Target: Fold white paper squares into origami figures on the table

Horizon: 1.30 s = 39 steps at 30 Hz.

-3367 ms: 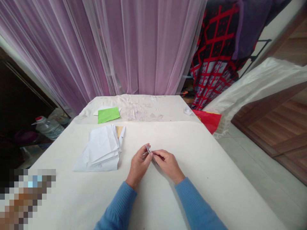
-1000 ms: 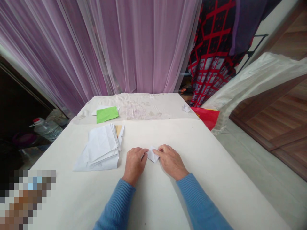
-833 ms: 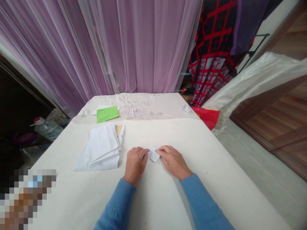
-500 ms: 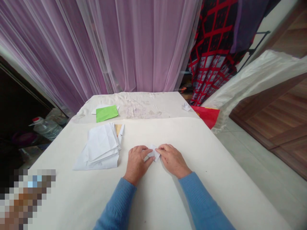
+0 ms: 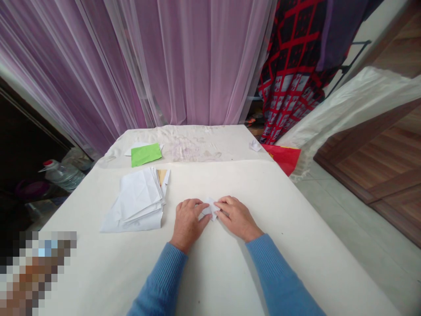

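A small folded white paper (image 5: 210, 207) lies flat on the white-covered table (image 5: 296, 245), between my two hands. My left hand (image 5: 188, 218) presses on its left part with curled fingers and the thumb over the paper. My right hand (image 5: 235, 216) holds down its right part with the fingertips. Most of the paper is hidden under the fingers. Both arms wear blue sleeves.
A stack of white paper sheets (image 5: 138, 202) lies left of my hands. A green sheet (image 5: 145, 154) rests farther back on the left. A small folded white piece (image 5: 255, 145) sits at the far right edge by a red sheet (image 5: 284, 157). Purple curtains hang behind.
The paper was held up on edge between my fingertips; it now lies flat on the table. In the last second my hands closed in over it, covering more of it.
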Motion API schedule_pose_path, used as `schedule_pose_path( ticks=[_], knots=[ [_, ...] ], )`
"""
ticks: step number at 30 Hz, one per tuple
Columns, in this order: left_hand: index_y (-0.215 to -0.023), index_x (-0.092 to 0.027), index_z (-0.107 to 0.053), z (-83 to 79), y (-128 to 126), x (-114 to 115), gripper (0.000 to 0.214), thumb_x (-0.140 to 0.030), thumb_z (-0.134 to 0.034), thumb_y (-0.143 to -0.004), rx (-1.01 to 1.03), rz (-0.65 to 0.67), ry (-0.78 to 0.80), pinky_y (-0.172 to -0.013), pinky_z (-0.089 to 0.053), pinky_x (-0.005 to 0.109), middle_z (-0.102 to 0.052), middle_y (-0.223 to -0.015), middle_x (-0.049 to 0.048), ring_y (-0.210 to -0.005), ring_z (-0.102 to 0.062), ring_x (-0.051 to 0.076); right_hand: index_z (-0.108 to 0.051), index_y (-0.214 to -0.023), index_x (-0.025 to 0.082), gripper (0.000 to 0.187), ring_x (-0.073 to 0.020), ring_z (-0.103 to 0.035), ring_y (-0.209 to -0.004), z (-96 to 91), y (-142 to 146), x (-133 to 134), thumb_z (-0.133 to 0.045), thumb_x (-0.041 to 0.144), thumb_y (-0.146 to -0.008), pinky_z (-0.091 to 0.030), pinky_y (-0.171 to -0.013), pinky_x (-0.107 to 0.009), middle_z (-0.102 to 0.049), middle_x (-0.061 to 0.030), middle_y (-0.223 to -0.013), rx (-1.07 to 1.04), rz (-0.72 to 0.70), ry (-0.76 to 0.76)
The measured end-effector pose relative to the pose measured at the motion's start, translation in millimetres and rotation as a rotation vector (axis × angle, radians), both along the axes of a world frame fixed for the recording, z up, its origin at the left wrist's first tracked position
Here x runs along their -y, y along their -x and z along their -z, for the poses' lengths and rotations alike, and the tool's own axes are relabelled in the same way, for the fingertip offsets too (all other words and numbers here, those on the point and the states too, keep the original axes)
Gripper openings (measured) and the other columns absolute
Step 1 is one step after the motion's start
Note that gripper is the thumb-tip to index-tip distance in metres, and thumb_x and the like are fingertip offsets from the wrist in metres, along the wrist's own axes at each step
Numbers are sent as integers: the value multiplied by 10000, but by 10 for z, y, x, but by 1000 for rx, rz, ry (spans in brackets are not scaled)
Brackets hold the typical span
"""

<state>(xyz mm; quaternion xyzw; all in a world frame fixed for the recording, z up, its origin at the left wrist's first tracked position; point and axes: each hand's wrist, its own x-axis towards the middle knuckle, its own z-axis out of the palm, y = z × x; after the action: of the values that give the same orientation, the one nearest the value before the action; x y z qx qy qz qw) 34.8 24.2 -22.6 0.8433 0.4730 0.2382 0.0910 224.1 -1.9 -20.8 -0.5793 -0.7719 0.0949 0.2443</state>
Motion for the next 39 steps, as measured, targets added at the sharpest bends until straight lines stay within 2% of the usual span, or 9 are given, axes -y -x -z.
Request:
schedule_pose_path(
  ticks=[4, 12, 15, 18, 21, 31, 39],
  knots=[
    [-1045, -304, -691, 1, -9, 4, 264, -368, -709, -789, 9, -9, 4, -873, -397, 400, -665, -1035, 38, -986, -577, 233, -707, -1052, 241, 235, -192, -583, -951, 5, 34, 1, -633, 210, -831, -465, -869, -317, -647, -43, -1009, 15, 49, 0],
    [-1077, -290, -673, -16, -32, 28, 324, -398, -717, -774, -28, -31, 2, -891, -395, 406, -656, -1058, 45, -1005, -568, 234, -695, -1063, 248, 225, -192, -561, -952, -42, 66, 16, -590, 222, -865, -439, -850, -312, -644, -47, -1017, 99, 50, 18],
    [-1116, -306, -668, -19, -31, 30, 355, -406, -714, -778, -45, -35, 14, -893, -398, 418, -650, -1078, 46, -1010, -571, 236, -669, -1134, 268, 277, -222, -530, -1061, -43, 86, 31, -561, 236, -882, -411, -891, -357, -626, -67, -1148, 155, 66, 27],
    [-1149, -315, -663, 3, -26, 23, 391, -428, -711, -777, -65, -44, 14, -903, -404, 436, -629, -1139, 64, -1044, -558, 254, -615, -1243, 299, 370, -242, -437, -1244, -5, 107, 29, -512, 217, -897, -350, -980, -403, -547, -79, -1334, 190, 80, 11],
    [-1178, -319, -653, 33, -25, 13, 427, -448, -708, -775, -87, -53, 6, -930, -403, 466, -584, -1239, 83, -1111, -530, 285, -579, -1295, 327, 413, -246, -360, -1330, 40, 120, 1, -475, 221, -910, -307, -1021, -421, -493, -75, -1409, 222, 84, 13],
    [-1223, -309, -621, 36, -34, 6, 465, -423, -705, -780, -113, -48, 12, -961, -396, 479, -553, -1310, 97, -1188, -500, 293, -559, -1317, 362, 402, -258, -316, -1379, 51, 177, -94, -424, 299, -943, -284, -1039, -434, -424, -79, -1480, 273, 123, 46],
    [-1229, -296, -620, 30, -28, -7, 461, -451, -676, -799, -130, -45, 32, -963, -398, 488, -548, -1326, 106, -1199, -499, 297, -473, -1393, 360, 432, -289, -298, -1400, 77, 113, 8, -398, 400, -969, -248, -1084, -484, -369, -95, -1520, 332, 101, 48]
  ],
)
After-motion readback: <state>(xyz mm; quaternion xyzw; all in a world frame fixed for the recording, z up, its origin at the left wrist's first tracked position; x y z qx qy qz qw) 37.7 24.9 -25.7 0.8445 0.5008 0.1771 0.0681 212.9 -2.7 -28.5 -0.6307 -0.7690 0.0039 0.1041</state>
